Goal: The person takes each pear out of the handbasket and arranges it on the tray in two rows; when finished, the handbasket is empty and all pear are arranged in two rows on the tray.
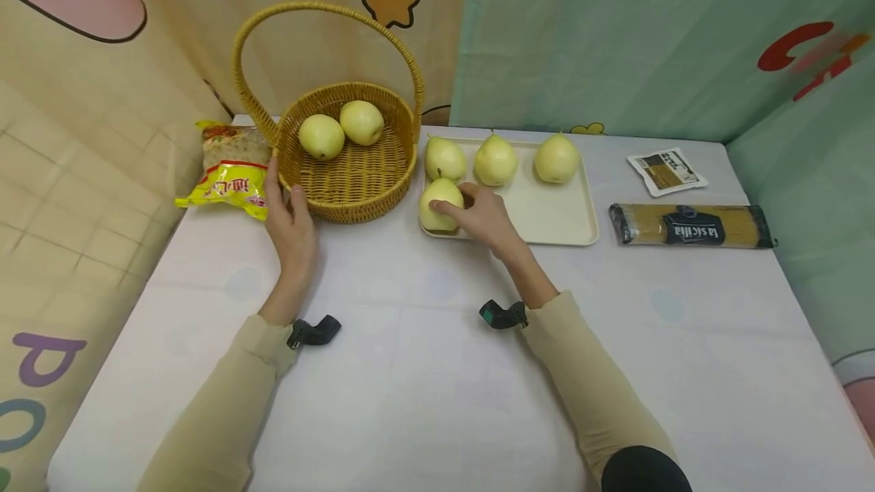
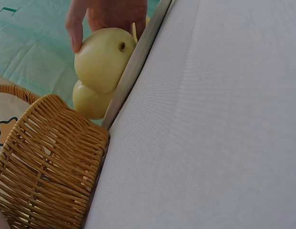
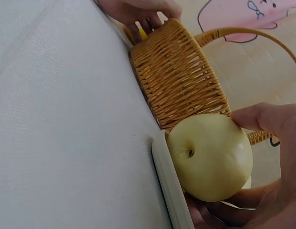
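My right hand (image 1: 487, 220) pinches a pale yellow pear (image 1: 440, 203) between thumb and fingers at the front left corner of a cream tray (image 1: 547, 222). Close up in the right wrist view, the same pear (image 3: 209, 157) is at the tray's rim. Behind it on the tray stands another pear (image 1: 444, 156), with two more, a middle pear (image 1: 495, 160) and a right-hand pear (image 1: 557, 158). My left hand (image 1: 292, 238) rests its fairly straight fingers against the left side of a wicker basket (image 1: 358, 203). Inside the basket lie two pears (image 1: 321, 137).
A yellow snack bag (image 1: 232, 173) lies left of the basket, beside my left hand. Right of the tray are a small white packet (image 1: 666, 171) and a long pack of spaghetti (image 1: 692, 225). The basket's tall handle (image 1: 317, 6) arches upward. Printed curtains (image 1: 581, 36) border the white table.
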{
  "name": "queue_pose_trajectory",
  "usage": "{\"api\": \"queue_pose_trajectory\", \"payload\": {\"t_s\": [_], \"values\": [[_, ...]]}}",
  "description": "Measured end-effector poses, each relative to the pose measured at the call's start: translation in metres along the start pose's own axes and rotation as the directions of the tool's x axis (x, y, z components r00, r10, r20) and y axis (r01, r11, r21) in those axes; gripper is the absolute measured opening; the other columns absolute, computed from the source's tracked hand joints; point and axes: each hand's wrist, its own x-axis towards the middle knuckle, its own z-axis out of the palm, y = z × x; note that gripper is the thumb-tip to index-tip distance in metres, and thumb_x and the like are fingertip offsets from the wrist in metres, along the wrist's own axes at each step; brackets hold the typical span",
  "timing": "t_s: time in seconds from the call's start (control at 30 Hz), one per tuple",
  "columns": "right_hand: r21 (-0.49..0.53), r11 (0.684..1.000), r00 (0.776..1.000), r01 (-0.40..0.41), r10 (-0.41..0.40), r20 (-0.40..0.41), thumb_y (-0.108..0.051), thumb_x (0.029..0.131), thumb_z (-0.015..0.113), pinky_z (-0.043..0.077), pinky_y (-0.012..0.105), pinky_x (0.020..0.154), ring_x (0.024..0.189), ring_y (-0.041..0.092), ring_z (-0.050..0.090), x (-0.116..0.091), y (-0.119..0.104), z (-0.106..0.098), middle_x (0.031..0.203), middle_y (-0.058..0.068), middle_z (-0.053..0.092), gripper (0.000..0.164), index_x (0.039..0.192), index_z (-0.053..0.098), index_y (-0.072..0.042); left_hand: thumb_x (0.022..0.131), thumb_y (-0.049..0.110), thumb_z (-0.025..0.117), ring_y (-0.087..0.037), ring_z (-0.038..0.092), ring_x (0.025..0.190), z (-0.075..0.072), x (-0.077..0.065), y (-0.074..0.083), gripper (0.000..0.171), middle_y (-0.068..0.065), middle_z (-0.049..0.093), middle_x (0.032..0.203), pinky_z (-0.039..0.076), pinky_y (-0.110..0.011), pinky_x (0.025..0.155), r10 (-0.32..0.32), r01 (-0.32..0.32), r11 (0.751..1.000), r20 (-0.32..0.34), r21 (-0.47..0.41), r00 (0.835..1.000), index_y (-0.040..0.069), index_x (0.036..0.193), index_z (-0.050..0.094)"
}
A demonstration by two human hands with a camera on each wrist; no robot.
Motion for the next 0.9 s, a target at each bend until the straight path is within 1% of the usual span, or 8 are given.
{"api": "queue_pose_trajectory", "payload": {"t_s": [0.13, 0.2, 0.27, 0.37, 0.47, 0.6, 0.83, 0.9], "values": [[-0.018, 1.000, 1.000, -0.017, 0.016, -0.020, -0.053, 0.093, 0.071, 0.043, 0.034, 0.078, 0.096, 0.022, 0.055, 0.0007, -0.0007, 0.0022, 0.108, 0.008, 0.063, 0.060, 0.129, 0.064, -0.007, 0.110, 0.007, 0.043, -0.028, 0.031, 0.159, 0.0005, 0.0000, 0.0001, 0.054, -0.016, 0.033, 0.171, 0.031, -0.032, 0.127, 0.002, -0.002, 1.000, -0.005, 0.002, 1.000, -0.001, 0.163, 0.033], [-0.019, 1.000, 0.999, -0.020, 0.020, -0.030, -0.053, 0.092, 0.072, 0.044, 0.035, 0.080, 0.099, 0.023, 0.056, 0.0005, -0.0012, 0.0029, 0.113, 0.010, 0.064, 0.065, 0.136, 0.062, -0.005, 0.110, 0.007, 0.043, -0.027, 0.031, 0.159, 0.0005, 0.0000, 0.0004, 0.054, -0.015, 0.032, 0.171, 0.031, -0.031, 0.127, 0.000, 0.000, 1.000, -0.006, 0.007, 1.000, 0.000, 0.163, 0.033], [-0.017, 1.000, 0.999, -0.018, 0.018, -0.036, -0.053, 0.092, 0.073, 0.044, 0.034, 0.080, 0.100, 0.023, 0.057, 0.0001, -0.0014, 0.0033, 0.115, 0.009, 0.065, 0.066, 0.137, 0.062, -0.005, 0.110, 0.007, 0.043, -0.026, 0.030, 0.159, 0.0005, 0.0000, 0.0006, 0.054, -0.015, 0.032, 0.171, 0.030, -0.031, 0.127, -0.001, 0.001, 1.000, -0.005, 0.010, 1.000, 0.000, 0.163, 0.033], [-0.008, 1.000, 0.999, -0.005, 0.005, -0.037, -0.051, 0.091, 0.074, 0.045, 0.034, 0.078, 0.096, 0.022, 0.057, -0.0006, -0.0025, 0.0041, 0.110, 0.009, 0.066, 0.062, 0.132, 0.065, -0.005, 0.110, 0.008, 0.043, -0.025, 0.030, 0.159, 0.0005, 0.0000, 0.0011, 0.054, -0.015, 0.032, 0.171, 0.029, -0.030, 0.127, -0.002, 0.002, 1.000, -0.002, 0.009, 1.000, 0.000, 0.163, 0.033], [-0.008, 1.000, 0.999, -0.004, 0.004, -0.034, -0.050, 0.091, 0.074, 0.046, 0.034, 0.078, 0.096, 0.022, 0.058, -0.0014, -0.0042, 0.0049, 0.110, 0.009, 0.066, 0.062, 0.133, 0.066, -0.005, 0.110, 0.008, 0.043, -0.027, 0.030, 0.159, 0.0007, 0.0000, 0.0014, 0.054, -0.016, 0.032, 0.171, 0.029, -0.030, 0.127, 0.002, -0.002, 1.000, -0.001, 0.005, 1.000, -0.001, 0.163, 0.033], [-0.030, 0.999, 0.999, -0.024, 0.023, -0.036, -0.052, 0.093, 0.073, 0.050, 0.039, 0.087, 0.105, 0.024, 0.060, -0.0026, -0.0065, 0.0043, 0.123, 0.011, 0.068, 0.071, 0.143, 0.060, -0.003, 0.110, 0.007, 0.043, -0.028, 0.030, 0.159, 0.0013, 0.0004, 0.0016, 0.054, -0.016, 0.032, 0.171, 0.028, -0.029, 0.128, 0.005, -0.005, 1.000, -0.001, 0.004, 1.000, -0.001, 0.163, 0.033], [-0.071, 0.997, 1.000, -0.013, 0.012, -0.020, -0.051, 0.093, 0.073, 0.051, 0.042, 0.090, 0.108, 0.026, 0.060, -0.0026, -0.0074, 0.0010, 0.127, 0.015, 0.067, 0.074, 0.146, 0.058, -0.002, 0.111, 0.009, 0.043, -0.028, 0.030, 0.159, 0.0007, -0.0005, 0.0028, 0.054, -0.015, 0.031, 0.171, 0.030, -0.031, 0.127, -0.003, 0.003, 1.000, 0.002, 0.013, 1.000, 0.000, 0.163, 0.033], [-0.072, 0.997, 1.000, -0.011, 0.010, -0.009, -0.051, 0.093, 0.074, 0.052, 0.044, 0.096, 0.113, 0.028, 0.061, -0.0027, -0.0073, 0.0013, 0.132, 0.016, 0.066, 0.076, 0.148, 0.056, -0.001, 0.111, 0.010, 0.043, -0.028, 0.031, 0.159, -0.0007, -0.0018, 0.0047, 0.054, -0.015, 0.032, 0.171, 0.030, -0.033, 0.127, -0.020, 0.020, 0.999, -0.001, 0.026, 1.000, 0.001, 0.163, 0.033]]}}
